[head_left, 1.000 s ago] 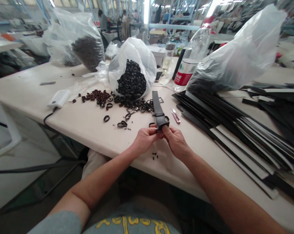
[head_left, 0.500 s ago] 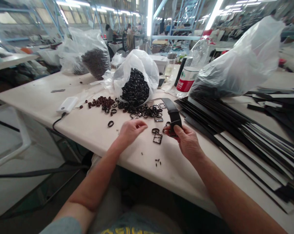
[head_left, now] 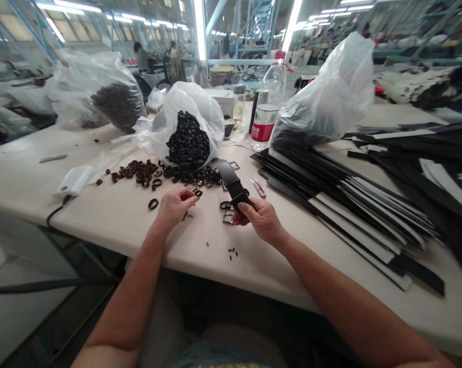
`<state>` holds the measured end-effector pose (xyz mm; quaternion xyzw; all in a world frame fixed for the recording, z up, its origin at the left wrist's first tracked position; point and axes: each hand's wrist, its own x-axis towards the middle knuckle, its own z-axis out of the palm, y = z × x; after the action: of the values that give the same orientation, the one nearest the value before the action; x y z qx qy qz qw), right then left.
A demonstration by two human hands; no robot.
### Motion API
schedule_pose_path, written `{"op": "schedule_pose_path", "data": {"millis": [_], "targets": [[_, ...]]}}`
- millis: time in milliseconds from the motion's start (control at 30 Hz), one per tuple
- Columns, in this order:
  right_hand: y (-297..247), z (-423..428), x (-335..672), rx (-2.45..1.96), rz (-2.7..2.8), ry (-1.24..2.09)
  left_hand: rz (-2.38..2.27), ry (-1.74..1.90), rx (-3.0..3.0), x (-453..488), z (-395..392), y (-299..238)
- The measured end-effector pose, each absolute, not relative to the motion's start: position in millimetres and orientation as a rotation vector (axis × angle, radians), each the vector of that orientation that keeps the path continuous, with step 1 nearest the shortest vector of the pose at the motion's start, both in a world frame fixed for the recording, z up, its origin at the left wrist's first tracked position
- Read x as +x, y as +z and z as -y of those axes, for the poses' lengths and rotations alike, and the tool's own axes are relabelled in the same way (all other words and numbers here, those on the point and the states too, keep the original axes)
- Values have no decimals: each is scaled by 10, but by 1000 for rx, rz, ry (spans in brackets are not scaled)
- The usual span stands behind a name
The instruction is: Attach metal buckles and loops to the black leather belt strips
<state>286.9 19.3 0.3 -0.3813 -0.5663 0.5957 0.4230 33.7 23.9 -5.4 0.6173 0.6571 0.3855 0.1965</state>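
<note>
My right hand (head_left: 263, 220) is closed around the end of a black belt (head_left: 228, 175), thumb on top. The strap runs up and away towards the loose hardware, with a black loop around it. Just left of it, my left hand (head_left: 175, 207) pinches a small black belt loop (head_left: 198, 192) between thumb and fingertips. Under the right fingers lie a square metal buckle (head_left: 228, 215) and another black loop (head_left: 225, 205), partly hidden. Several tiny dark pins (head_left: 233, 252) are scattered nearer the table's front edge.
A white bag (head_left: 211, 110) spills black loops beside a pile of brown ones (head_left: 137, 169). To the right are pink-handled snips (head_left: 258, 187), stacked black strips (head_left: 342, 189) and a bottle (head_left: 262, 125). A white device (head_left: 73, 181) with a cable sits left.
The view has turned right, so the table's contents appear further left. A black loop now shows at my left fingertips, and snips have come into sight beside the belt. My right hand keeps the belt.
</note>
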Motion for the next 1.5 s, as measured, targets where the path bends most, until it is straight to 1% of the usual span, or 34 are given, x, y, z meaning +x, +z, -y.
{"op": "schedule_pose_path", "data": {"millis": [133, 300, 500, 700, 967, 1200, 1367, 1433, 1500], "targets": [[-11, -208, 2882, -1005, 1459, 1435, -1391, 1348, 1331, 645, -128, 56], [-20, -189, 2874, -986, 1539, 1391, -1184, 1367, 1193, 984, 0, 119], [-25, -141, 2867, -1000, 1729, 1159, -1190, 1353, 1173, 1130, 8, 27], [-16, -130, 2877, -1087, 1889, 947, -1270, 1466, 1452, 1155, 10, 15], [-16, -109, 2850, -1173, 2060, 853, -1278, 1464, 1292, 1184, 20, 2], [-14, -130, 2881, -1164, 2010, 911, -1060, 1335, 1206, 1072, 5, -53], [-45, -115, 2866, -1134, 2003, 933, -1121, 1372, 1161, 1108, -7, -60], [-70, -114, 2849, -1074, 1923, 1088, -1133, 1376, 1212, 1122, -6, -52], [-83, -116, 2837, -968, 1785, 1336, -1140, 1379, 1272, 1127, 0, -44]]}}
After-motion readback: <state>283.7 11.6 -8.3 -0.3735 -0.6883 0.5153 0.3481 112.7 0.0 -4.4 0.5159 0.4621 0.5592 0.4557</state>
